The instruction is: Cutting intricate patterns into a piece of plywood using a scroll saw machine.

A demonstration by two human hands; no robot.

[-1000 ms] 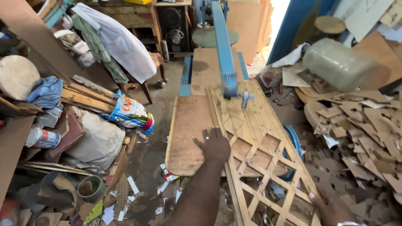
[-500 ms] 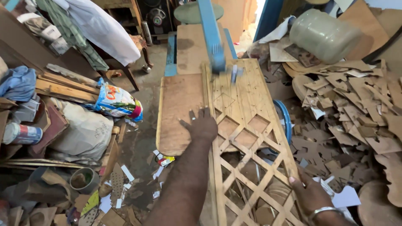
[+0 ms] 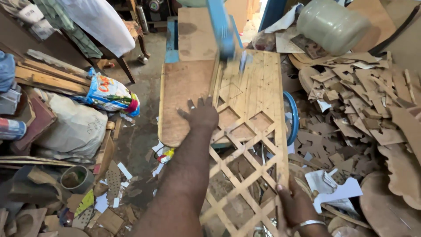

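the lattice panel is pressed flat by the spread left hand; its near right edge is gripped by the right hand; steady feeding would suit the saw table.

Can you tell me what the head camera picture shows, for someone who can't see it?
A person's left hand presses flat on a wooden lattice panel lying on a saw table, while the right hand grips the panel's near edge. A blue saw arm hangs over the panel; wood offcuts lie heaped beside it.
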